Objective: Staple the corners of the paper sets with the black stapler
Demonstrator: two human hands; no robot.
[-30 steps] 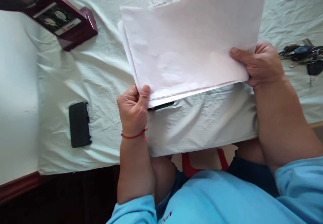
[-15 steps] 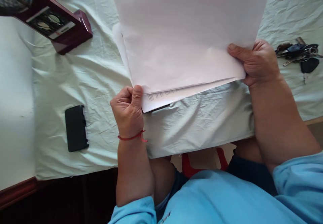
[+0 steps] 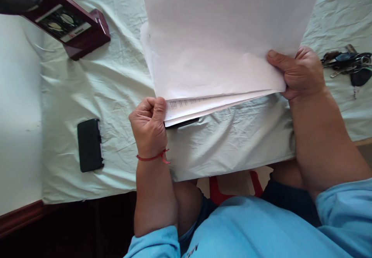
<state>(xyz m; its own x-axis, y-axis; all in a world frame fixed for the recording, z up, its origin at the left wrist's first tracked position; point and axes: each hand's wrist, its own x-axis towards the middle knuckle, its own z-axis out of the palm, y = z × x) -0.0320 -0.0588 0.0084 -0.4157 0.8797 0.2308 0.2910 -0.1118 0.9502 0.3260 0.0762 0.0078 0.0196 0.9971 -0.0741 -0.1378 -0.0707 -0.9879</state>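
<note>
A stack of white paper sheets (image 3: 221,44) is held above the cloth-covered table, its top sheet blank. Along the near edge the sheets fan apart slightly, and lines of print show on one beneath. My left hand (image 3: 149,124), with a red string at the wrist, is closed on the near left corner, thumb on top. At the near right corner my right hand (image 3: 303,73) grips the stack, its thumb lying over the top sheet. A dark, flat object (image 3: 186,123) peeks out from under the papers near my left hand; most of it is hidden.
A black phone (image 3: 90,145) lies on the pale green tablecloth (image 3: 116,134) at the left. Behind it stands a dark red wooden stand (image 3: 87,37) with a picture panel. A bunch of keys (image 3: 348,64) rests at the far right. The table's front edge runs above my lap.
The sheets have spread further apart at the near left edge, showing more layers. The stack's left side has shifted a little to the right and away from me. Both hands keep their hold.
</note>
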